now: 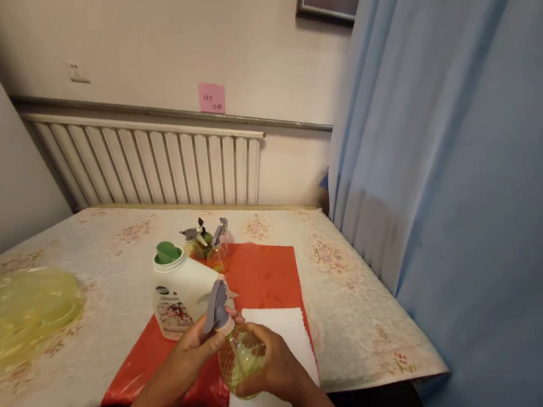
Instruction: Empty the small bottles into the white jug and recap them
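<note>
Between my hands is a clear yellowish spray bottle with a grey trigger head, tilted slightly to the left. My left hand grips it at the collar, just under the trigger. Wrapped around the round body from the right is my right hand. A white towel or paper sheet lies under the bottle, on a red plastic sheet. Just beyond my left hand stands a white jug with a printed label, and a green cup or funnel sits in its mouth.
Behind the jug stand several small spray and pump bottles. A transparent yellow plastic sheet or bag lies at left on the flowered cover. A radiator runs along the wall, and a blue curtain hangs at right.
</note>
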`<act>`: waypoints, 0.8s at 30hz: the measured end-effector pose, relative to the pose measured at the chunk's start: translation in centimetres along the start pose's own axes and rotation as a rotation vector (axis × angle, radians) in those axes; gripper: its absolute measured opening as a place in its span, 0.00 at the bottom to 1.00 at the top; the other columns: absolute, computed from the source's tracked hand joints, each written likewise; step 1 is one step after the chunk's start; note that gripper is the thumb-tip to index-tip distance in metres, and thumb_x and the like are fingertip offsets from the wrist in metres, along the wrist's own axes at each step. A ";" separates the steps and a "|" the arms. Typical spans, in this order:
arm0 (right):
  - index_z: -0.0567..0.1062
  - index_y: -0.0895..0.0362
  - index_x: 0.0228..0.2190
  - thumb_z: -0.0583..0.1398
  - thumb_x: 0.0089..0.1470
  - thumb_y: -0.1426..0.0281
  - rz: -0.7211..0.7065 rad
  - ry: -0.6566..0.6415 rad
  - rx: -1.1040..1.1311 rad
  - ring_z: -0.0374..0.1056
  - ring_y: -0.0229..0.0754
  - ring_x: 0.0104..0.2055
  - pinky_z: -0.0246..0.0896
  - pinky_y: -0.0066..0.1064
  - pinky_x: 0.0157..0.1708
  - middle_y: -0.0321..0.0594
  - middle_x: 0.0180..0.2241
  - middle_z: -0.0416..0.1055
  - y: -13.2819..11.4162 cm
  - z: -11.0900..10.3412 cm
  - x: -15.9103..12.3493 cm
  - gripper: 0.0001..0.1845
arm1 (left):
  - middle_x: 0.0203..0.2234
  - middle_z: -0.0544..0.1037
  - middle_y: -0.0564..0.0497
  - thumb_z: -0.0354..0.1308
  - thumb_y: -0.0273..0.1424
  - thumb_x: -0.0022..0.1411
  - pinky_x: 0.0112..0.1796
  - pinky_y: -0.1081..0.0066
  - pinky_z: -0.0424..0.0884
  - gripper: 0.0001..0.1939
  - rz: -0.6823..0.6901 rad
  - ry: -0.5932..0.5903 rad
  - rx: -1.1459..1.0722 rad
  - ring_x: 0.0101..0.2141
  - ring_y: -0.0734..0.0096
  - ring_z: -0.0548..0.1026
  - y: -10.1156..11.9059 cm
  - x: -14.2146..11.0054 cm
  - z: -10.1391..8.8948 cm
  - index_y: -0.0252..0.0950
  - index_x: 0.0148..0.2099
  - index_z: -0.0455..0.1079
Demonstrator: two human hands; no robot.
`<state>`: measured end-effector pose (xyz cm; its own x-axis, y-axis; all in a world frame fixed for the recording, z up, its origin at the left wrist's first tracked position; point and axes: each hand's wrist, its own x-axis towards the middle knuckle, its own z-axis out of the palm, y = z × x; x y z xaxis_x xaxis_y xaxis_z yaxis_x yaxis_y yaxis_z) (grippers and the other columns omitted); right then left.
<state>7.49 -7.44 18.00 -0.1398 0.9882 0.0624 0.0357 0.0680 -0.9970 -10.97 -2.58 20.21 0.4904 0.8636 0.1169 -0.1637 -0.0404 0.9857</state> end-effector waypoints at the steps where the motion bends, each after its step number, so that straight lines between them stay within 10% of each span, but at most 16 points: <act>1: 0.76 0.55 0.44 0.74 0.21 0.76 -0.001 0.001 0.002 0.71 0.47 0.42 0.66 0.35 0.43 0.36 0.42 0.74 0.0 0.0 0.0 0.41 | 0.48 0.78 0.48 0.62 0.38 0.59 0.55 0.57 0.62 0.21 -0.004 0.000 -0.010 0.53 0.51 0.70 0.0 0.0 0.1 0.42 0.55 0.71; 24: 0.76 0.53 0.45 0.74 0.21 0.77 0.102 -0.009 0.008 0.70 0.45 0.39 0.64 0.32 0.38 0.33 0.38 0.75 -0.1 0.1 -0.3 0.42 | 0.37 0.82 0.53 0.72 0.33 0.48 0.45 0.72 0.69 0.25 0.014 0.269 -0.354 0.40 0.66 0.78 -0.4 0.7 1.7 0.41 0.50 0.74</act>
<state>7.42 -7.73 18.03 -0.1444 0.9887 -0.0403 0.0419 -0.0346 -0.9985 -9.09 -2.79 20.08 0.2534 0.9662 0.0480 -0.4747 0.0810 0.8764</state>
